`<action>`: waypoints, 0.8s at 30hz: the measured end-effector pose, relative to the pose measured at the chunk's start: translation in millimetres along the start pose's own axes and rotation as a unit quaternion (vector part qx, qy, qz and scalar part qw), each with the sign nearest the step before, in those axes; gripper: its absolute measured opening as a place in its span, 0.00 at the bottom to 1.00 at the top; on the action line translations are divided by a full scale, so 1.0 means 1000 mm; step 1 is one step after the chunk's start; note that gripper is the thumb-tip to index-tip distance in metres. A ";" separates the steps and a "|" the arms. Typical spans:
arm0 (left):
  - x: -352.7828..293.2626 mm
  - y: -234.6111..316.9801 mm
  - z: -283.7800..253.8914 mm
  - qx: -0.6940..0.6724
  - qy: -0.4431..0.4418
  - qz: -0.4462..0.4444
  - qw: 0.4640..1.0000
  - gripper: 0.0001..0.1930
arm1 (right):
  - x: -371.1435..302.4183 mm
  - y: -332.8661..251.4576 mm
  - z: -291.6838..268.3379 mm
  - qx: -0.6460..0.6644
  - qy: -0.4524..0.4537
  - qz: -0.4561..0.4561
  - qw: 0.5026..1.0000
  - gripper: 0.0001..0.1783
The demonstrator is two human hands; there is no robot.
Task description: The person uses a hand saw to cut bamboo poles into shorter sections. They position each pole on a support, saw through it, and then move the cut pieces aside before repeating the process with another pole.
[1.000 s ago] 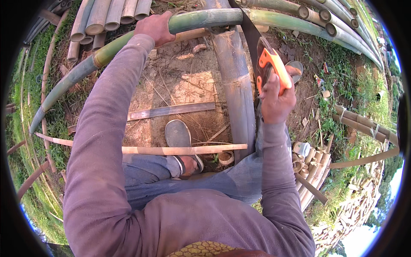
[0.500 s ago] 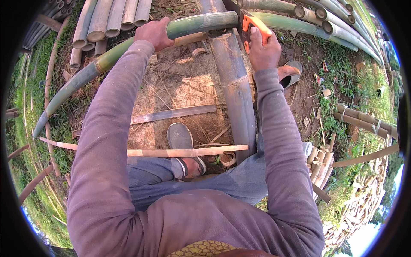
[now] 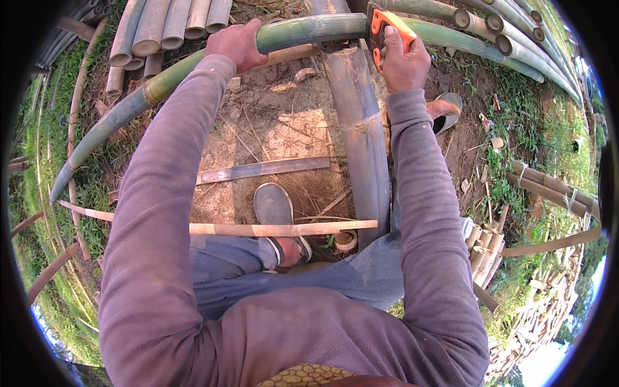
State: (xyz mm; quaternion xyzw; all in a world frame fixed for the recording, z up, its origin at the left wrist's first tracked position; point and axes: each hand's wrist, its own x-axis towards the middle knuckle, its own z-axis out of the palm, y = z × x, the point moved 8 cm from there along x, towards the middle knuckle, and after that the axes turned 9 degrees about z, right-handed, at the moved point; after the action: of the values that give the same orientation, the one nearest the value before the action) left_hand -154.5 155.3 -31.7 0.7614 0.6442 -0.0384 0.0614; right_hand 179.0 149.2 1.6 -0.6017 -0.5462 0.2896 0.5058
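Note:
A long green bamboo pole (image 3: 309, 32) runs from the far left to the top middle, bending in the picture. My left hand (image 3: 235, 46) is closed around it. At the pole's right end, my right hand (image 3: 406, 64) grips the orange and black handle of a handsaw (image 3: 396, 27). Only a dark bit of the blade shows beside the pole, and how deep it sits I cannot tell. Below them a thick grey-brown bamboo log (image 3: 354, 116) lies lengthwise, with the pole crossing over it. Another green bamboo length (image 3: 464, 45) continues to the right beyond the saw.
Cut bamboo poles (image 3: 148, 32) are stacked at the upper left, and more (image 3: 496, 32) at the upper right. A split strip (image 3: 284, 229) lies across near my legs, another (image 3: 264, 169) on the dirt. Tied bamboo (image 3: 554, 187) and short pieces (image 3: 485, 248) are at the right.
My right hand and the handsaw have shifted slightly to the right and away from me. My left hand stays closed on the bamboo pole.

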 end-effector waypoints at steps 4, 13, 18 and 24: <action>-0.004 -0.014 0.001 0.001 0.003 -0.013 1.000 0.30 | -0.084 0.007 -0.041 0.070 -0.001 0.044 0.997 0.18; -0.006 -0.008 0.007 0.003 0.001 -0.012 1.000 0.29 | -0.101 0.008 -0.055 0.095 -0.004 0.071 0.993 0.16; 0.000 -0.002 0.002 0.001 -0.007 -0.009 1.000 0.30 | -0.007 0.005 -0.002 0.071 -0.019 0.052 0.996 0.19; -0.009 -0.011 0.004 0.003 0.012 -0.015 1.000 0.29 | -0.165 -0.003 -0.093 0.117 -0.012 0.076 0.990 0.19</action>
State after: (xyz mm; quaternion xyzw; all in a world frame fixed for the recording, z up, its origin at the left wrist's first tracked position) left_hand -167.1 148.1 -35.0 0.7522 0.6561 -0.0324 0.0510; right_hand 222.7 -34.7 0.4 -0.5748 -0.4674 0.3966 0.5421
